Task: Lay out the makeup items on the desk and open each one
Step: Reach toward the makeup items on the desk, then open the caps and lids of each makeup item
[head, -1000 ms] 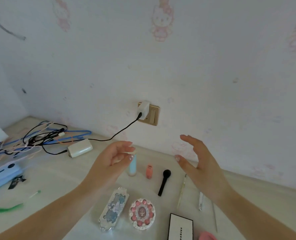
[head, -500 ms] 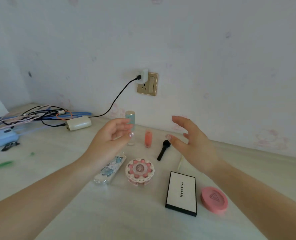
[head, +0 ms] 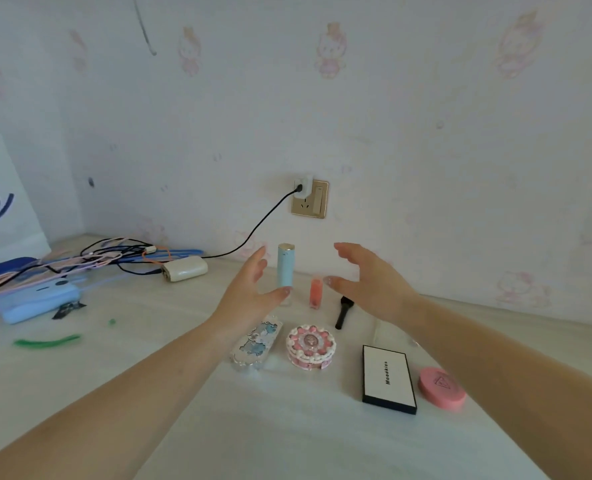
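A light blue tube with a gold cap [head: 285,265] stands upright on the desk near the wall. Beside it stands a small coral tube [head: 315,293], and a black brush [head: 343,312] lies to its right. Nearer me lie an ornate blue palette [head: 257,342], a round pink cake-shaped compact [head: 310,346], a white black-edged box [head: 388,377] and a flat pink compact [head: 441,388]. My left hand [head: 249,292] hovers just left of the blue tube, fingers spread, holding nothing. My right hand [head: 370,282] hovers above the brush, fingers spread, empty.
A tangle of cables [head: 90,261], a white charger block [head: 184,268] and a light blue device [head: 41,301] crowd the desk's left side. A green strip [head: 46,341] lies in front of them. A wall socket [head: 310,202] with a plug is behind the tubes.
My left hand has let go of the blue tube, which now stands free, and its fingers have spread. Both hands hover apart. The camera view has shifted.
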Demonstrator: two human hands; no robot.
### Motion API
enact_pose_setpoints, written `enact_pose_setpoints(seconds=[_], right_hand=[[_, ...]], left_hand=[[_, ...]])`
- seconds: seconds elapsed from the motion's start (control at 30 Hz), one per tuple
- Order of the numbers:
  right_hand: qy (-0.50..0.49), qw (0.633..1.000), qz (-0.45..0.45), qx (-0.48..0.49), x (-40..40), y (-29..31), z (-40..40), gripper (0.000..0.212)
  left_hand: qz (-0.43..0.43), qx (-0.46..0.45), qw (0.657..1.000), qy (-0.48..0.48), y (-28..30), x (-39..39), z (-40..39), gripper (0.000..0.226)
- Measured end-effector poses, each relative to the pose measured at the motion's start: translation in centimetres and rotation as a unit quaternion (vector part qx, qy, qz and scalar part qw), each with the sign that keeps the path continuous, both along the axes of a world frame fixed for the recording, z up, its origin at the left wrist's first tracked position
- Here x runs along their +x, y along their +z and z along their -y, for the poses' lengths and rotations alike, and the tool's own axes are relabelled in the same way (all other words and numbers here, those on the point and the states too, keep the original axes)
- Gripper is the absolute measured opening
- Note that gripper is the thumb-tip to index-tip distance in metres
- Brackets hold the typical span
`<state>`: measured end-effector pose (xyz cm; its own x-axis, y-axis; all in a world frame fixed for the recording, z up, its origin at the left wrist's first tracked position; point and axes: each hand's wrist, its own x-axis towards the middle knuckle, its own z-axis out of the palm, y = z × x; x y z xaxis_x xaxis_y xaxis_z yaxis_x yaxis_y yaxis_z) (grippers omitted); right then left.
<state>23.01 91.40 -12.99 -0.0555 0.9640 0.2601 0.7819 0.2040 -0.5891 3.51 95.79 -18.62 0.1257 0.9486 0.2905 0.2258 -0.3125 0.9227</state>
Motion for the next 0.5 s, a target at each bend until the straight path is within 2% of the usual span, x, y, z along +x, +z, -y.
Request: enact_pose_setpoints(seconds=[0.37,0.43,0.5], right_hand=[[-0.032,0.999,0.025,-0.028,-2.8,-2.7,-12.4,0.068],[-0.031,0.999,0.02,-0.032,-3.1,-3.4,-14.5,0.067],[-0.027,0.999,0.003,-0.04,-3.4,-4.2,-16.0,0.064]], left_hand=[[-0.031,-0.022,0.999,0.01,-4.2,0.9,-11.7,0.084],[-0.029,-0.024,0.999,0.012,-4.9,1.3,-13.4,0.08],[-0.041,-0.024,0.999,0.007,-5.8,1.6,-14.8,0.066]])
